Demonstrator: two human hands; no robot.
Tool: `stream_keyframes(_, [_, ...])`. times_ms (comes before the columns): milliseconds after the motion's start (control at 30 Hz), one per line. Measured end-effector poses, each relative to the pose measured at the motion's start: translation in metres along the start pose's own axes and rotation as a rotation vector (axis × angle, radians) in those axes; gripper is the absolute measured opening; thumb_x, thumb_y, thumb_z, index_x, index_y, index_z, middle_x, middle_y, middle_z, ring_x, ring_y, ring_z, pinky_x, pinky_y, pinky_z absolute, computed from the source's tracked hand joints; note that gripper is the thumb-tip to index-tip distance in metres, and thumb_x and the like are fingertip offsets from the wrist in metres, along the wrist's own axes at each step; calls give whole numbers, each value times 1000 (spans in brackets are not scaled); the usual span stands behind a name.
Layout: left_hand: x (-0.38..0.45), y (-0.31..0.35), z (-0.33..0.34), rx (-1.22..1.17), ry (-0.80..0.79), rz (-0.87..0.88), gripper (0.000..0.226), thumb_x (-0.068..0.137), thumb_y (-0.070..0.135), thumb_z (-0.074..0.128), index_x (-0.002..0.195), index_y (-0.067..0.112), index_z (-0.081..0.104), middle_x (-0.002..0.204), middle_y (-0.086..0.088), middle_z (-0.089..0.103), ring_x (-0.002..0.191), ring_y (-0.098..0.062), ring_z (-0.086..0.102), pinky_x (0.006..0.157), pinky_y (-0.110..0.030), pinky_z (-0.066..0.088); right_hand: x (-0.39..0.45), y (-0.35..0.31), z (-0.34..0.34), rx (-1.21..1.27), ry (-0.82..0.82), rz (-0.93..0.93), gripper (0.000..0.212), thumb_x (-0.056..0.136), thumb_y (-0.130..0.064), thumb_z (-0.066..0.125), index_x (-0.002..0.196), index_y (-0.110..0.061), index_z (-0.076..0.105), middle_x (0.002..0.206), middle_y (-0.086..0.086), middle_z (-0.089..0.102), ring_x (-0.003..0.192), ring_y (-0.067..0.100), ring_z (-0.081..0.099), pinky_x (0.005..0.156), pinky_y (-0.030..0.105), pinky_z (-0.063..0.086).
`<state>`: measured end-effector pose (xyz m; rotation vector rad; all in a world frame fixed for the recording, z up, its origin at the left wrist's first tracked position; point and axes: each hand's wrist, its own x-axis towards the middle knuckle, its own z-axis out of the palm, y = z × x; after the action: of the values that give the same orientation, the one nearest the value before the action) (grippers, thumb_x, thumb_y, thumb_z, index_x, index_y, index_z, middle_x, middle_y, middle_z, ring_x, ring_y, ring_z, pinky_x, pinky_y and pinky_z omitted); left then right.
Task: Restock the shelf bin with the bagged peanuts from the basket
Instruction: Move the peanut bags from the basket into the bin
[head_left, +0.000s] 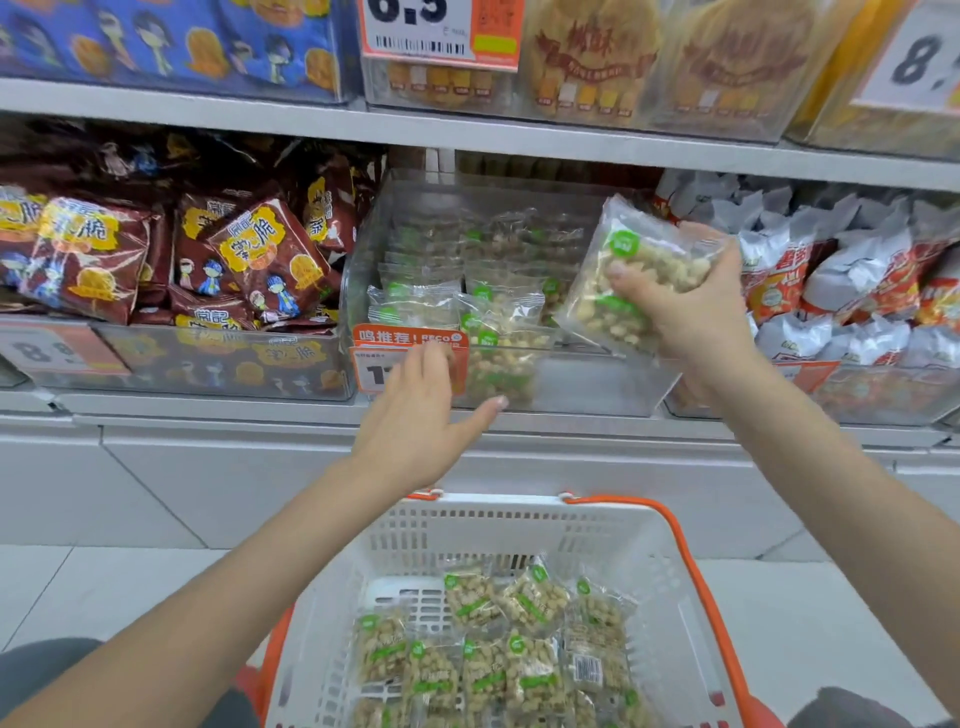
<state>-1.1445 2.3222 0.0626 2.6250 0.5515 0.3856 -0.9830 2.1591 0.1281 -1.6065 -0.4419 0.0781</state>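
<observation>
My right hand (691, 306) grips clear bags of peanuts with green labels (644, 260) and holds them tilted over the right side of the clear shelf bin (597, 384). Several of the same peanut bags (483, 306) lie stacked in the bin's left and back parts. My left hand (421, 415) is empty, fingers spread, in front of the bin's orange price tag (384, 358). Below, the white basket (488, 525) with orange handles holds several more peanut bags (498, 649).
Brown snack bags (156, 260) fill the bin to the left, and grey and red bags (852, 280) fill the bin to the right. Boxes of biscuits sit on the shelf above (587, 57). The grey shelf edge (260, 410) runs below the bins.
</observation>
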Motion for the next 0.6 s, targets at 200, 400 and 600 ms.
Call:
stream_keyframes(200, [2,-5,3,162,-29,66,52,87,51,53,119,13,36,118,-6,38,111,-26,42,80,-36,41,57,8,15,-437,-46,60,117,68,-26,85,149,-7,3,151,11,27,133,22,33,98,22,30])
stream_keyframes(400, [4,-7,4,174,4,88,48,88,52,51,114,15,37,115,-6,39,108,-25,42,77,-35,42,67,44,28,-450,-235,341,118,59,-16,89,148,0,12,133,3,45,95,7,55,71,13,48])
stream_keyframes(600, [5,-8,6,207,14,94,48,88,53,49,115,15,38,115,-5,38,106,-24,42,73,-33,42,72,52,29,-810,-224,382,121,54,-40,89,147,-9,17,145,21,35,129,39,41,106,48,39])
